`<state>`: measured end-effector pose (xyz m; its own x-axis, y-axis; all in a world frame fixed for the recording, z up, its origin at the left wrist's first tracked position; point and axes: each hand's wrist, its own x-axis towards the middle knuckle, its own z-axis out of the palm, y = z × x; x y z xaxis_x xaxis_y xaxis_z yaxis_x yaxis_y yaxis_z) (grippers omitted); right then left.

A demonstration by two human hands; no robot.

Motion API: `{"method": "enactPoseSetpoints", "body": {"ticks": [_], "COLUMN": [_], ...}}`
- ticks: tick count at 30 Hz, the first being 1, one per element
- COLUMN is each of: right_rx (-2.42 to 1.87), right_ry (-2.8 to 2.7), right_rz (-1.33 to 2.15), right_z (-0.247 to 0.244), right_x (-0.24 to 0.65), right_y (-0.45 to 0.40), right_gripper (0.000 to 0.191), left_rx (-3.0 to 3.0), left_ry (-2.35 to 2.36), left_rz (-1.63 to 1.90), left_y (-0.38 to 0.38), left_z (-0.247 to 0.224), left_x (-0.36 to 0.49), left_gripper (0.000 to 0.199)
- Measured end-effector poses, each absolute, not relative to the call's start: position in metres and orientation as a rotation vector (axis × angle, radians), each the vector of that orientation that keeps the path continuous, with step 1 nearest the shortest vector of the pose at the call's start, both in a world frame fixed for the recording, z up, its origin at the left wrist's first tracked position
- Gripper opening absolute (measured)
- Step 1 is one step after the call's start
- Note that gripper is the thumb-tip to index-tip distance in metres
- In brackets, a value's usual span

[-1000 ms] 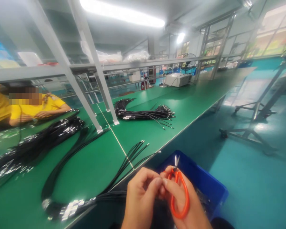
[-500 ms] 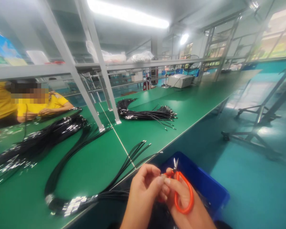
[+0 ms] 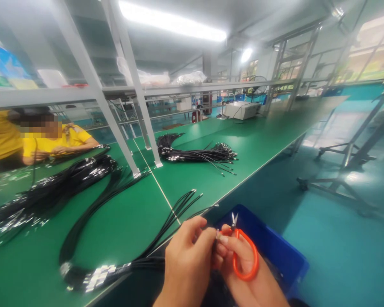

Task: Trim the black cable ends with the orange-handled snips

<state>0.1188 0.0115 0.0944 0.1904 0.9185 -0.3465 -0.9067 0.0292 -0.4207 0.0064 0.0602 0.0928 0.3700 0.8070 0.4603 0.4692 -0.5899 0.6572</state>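
My left hand (image 3: 188,256) is closed, its thumb and fingers pinched around what looks like the end of a thin black cable; a small pale tip (image 3: 217,234) shows at the fingertips. My right hand (image 3: 240,260) meets it there, thumb and finger pinching the same spot. Orange-handled scissors (image 3: 255,264) hang in the right hand, one loop around its thumb side, the short blades pointing up and slightly apart. Black cables (image 3: 147,262) run from a bundle on the green table (image 3: 121,230) to behind my left hand. Several cable ends with metal tips (image 3: 192,192) stick out past it.
Below the hands stands a blue bin (image 3: 275,238). More black cable bundles lie at left (image 3: 64,183) and further back (image 3: 198,153). Grey shelf posts (image 3: 141,94) rise from the table. Across it sits a co-worker in yellow (image 3: 77,134). A wheeled metal frame (image 3: 342,183) stands right.
My left hand has rolled over, so its back faces up more, and shifted slightly left. The right hand with the scissors has barely moved.
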Motion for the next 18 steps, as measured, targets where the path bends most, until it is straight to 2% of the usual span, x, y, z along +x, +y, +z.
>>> {"method": "enactPoseSetpoints", "body": {"ticks": [5,9,12,18], "right_rx": [-0.616,-0.681,-0.710,-0.848], "right_ry": [-0.007,-0.051,-0.118,-0.315], "right_rz": [1.350,1.346,1.346,1.093], "right_z": [0.0932,0.0949,0.0966,0.0974], "right_x": [0.1183,0.1180,0.1172,0.1143], "right_y": [0.0137,0.0145,0.0141,0.0144], "right_gripper": [0.020,0.017,0.015,0.021], "left_rx": [2.179,1.761,1.537,1.384], "left_ry": [1.095,0.812,0.738,0.802], "left_rz": [1.117,0.850,0.819,0.858], "left_y": [0.0654,0.0602,0.0565,0.0585], "left_z": [0.0903,0.0924,0.0912,0.0847], "left_x": [-0.0017,-0.0021,0.0029,0.0065], "left_gripper": [0.018,0.013,0.007,0.008]}}
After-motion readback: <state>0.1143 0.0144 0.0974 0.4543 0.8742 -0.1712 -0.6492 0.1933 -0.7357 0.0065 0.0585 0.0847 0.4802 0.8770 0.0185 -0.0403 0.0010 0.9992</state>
